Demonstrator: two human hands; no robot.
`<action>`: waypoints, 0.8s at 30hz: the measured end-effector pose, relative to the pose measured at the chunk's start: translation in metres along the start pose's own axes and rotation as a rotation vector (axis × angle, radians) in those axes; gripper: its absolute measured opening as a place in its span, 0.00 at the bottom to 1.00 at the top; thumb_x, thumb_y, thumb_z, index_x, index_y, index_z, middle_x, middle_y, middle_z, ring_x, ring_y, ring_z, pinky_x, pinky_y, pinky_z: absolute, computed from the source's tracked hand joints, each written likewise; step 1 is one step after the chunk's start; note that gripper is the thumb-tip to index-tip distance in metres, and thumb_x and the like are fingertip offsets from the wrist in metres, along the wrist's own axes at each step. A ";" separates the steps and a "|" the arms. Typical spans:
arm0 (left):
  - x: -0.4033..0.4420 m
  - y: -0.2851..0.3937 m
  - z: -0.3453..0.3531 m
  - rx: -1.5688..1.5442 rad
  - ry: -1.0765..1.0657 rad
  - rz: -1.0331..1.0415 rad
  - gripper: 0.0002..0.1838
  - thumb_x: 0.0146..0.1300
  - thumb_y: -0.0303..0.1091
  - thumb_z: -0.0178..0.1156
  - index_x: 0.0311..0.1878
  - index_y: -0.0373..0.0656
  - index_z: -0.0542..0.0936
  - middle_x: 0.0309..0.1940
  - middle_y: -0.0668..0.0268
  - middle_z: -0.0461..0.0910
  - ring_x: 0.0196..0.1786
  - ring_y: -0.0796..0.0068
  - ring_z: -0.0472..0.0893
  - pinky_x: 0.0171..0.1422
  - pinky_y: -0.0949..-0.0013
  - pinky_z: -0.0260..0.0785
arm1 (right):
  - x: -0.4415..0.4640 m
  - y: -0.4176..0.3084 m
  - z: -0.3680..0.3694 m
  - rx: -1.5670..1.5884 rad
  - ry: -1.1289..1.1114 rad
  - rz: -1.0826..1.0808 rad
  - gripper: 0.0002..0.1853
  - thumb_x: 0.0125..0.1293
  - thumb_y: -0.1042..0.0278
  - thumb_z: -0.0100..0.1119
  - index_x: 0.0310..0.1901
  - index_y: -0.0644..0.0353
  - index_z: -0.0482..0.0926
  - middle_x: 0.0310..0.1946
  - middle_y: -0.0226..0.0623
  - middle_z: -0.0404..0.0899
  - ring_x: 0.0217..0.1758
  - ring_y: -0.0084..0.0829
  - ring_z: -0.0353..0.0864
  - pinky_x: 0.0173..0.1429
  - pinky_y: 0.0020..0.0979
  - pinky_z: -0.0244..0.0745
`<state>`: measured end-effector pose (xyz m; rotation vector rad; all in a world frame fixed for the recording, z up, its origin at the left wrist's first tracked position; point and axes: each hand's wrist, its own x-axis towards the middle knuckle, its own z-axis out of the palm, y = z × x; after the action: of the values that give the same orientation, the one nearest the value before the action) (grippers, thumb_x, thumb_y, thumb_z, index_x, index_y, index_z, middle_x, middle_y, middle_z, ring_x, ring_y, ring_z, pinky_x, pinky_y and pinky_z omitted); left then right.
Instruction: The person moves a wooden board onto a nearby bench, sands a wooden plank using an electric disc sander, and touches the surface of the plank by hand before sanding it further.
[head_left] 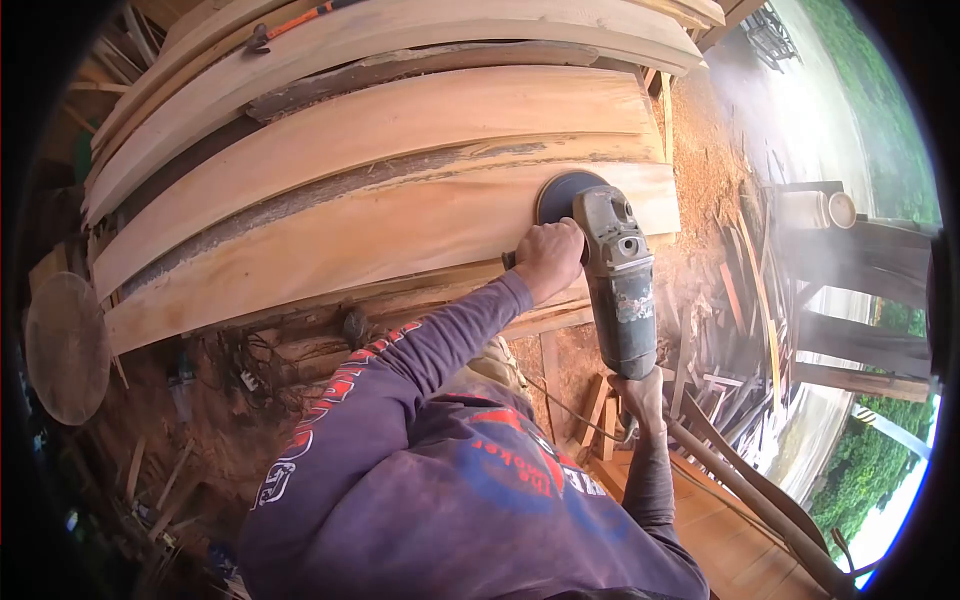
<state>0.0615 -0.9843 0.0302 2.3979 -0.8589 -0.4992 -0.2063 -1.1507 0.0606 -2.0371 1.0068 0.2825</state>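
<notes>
An angle grinder [622,290] with a dark round disc [568,192] lies across the right part of a long, pale wooden board [380,235]. The disc's face rests on or very near the wood; its underside is hidden. My left hand [550,260] is closed round the side handle beside the grinder's head, the dark handle tip showing past the fist. At the rear end of the body, my right hand [642,395] grips the grinder's back handle, its fingers partly hidden. A power cord [560,402] runs below the board's near edge.
More planks [400,115] lie side by side beyond the board. A hammer [290,28] with an orange handle rests on the far wood. Sawdust [705,125] and scrap strips [740,290] cover the ground at right. A round wooden disc [67,348] stands at far left.
</notes>
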 end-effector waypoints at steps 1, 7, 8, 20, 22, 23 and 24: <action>-0.019 -0.015 -0.008 0.006 0.021 -0.042 0.18 0.53 0.36 0.71 0.39 0.33 0.78 0.29 0.49 0.87 0.36 0.51 0.90 0.41 0.54 0.83 | -0.007 -0.010 0.011 -0.012 -0.032 0.004 0.10 0.49 0.72 0.70 0.31 0.69 0.83 0.24 0.34 0.83 0.27 0.24 0.80 0.33 0.33 0.74; -0.124 -0.097 -0.048 0.012 0.111 -0.235 0.17 0.52 0.34 0.70 0.38 0.33 0.77 0.29 0.48 0.86 0.34 0.49 0.89 0.41 0.53 0.83 | -0.044 -0.064 0.081 -0.131 -0.179 -0.093 0.14 0.51 0.69 0.70 0.35 0.73 0.84 0.31 0.45 0.88 0.37 0.28 0.88 0.41 0.35 0.79; -0.143 -0.111 -0.056 0.005 0.113 -0.280 0.16 0.51 0.33 0.69 0.38 0.34 0.76 0.29 0.48 0.86 0.34 0.49 0.89 0.41 0.52 0.83 | -0.050 -0.071 0.094 -0.186 -0.192 -0.114 0.14 0.52 0.69 0.71 0.35 0.73 0.85 0.31 0.49 0.88 0.37 0.29 0.89 0.41 0.36 0.79; -0.339 -0.291 -0.149 -0.076 0.287 -0.573 0.15 0.52 0.32 0.67 0.39 0.34 0.75 0.28 0.50 0.85 0.33 0.52 0.89 0.38 0.55 0.83 | -0.117 -0.199 0.278 -0.400 -0.409 -0.397 0.16 0.55 0.66 0.70 0.37 0.73 0.85 0.32 0.57 0.87 0.42 0.40 0.92 0.42 0.39 0.81; -0.376 -0.316 -0.165 -0.105 0.311 -0.651 0.15 0.52 0.32 0.67 0.39 0.34 0.75 0.29 0.49 0.85 0.34 0.50 0.88 0.39 0.54 0.83 | -0.128 -0.227 0.308 -0.412 -0.471 -0.450 0.16 0.55 0.65 0.70 0.39 0.72 0.85 0.34 0.58 0.87 0.44 0.43 0.92 0.43 0.40 0.82; -0.395 -0.329 -0.174 -0.122 0.324 -0.706 0.15 0.52 0.32 0.67 0.39 0.34 0.75 0.29 0.48 0.85 0.35 0.49 0.88 0.40 0.52 0.82 | -0.132 -0.241 0.324 -0.405 -0.516 -0.492 0.17 0.56 0.64 0.70 0.41 0.71 0.85 0.36 0.58 0.88 0.46 0.46 0.91 0.44 0.41 0.82; -0.415 -0.343 -0.179 -0.127 0.334 -0.729 0.15 0.52 0.32 0.67 0.39 0.34 0.75 0.29 0.48 0.85 0.35 0.49 0.88 0.40 0.52 0.82 | -0.130 -0.244 0.344 -0.417 -0.536 -0.503 0.17 0.56 0.64 0.70 0.41 0.71 0.85 0.36 0.58 0.88 0.46 0.46 0.91 0.44 0.41 0.82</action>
<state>0.0094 -0.4196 0.0319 2.5191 0.2084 -0.3769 -0.0596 -0.7349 0.0507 -2.3145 0.0963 0.7616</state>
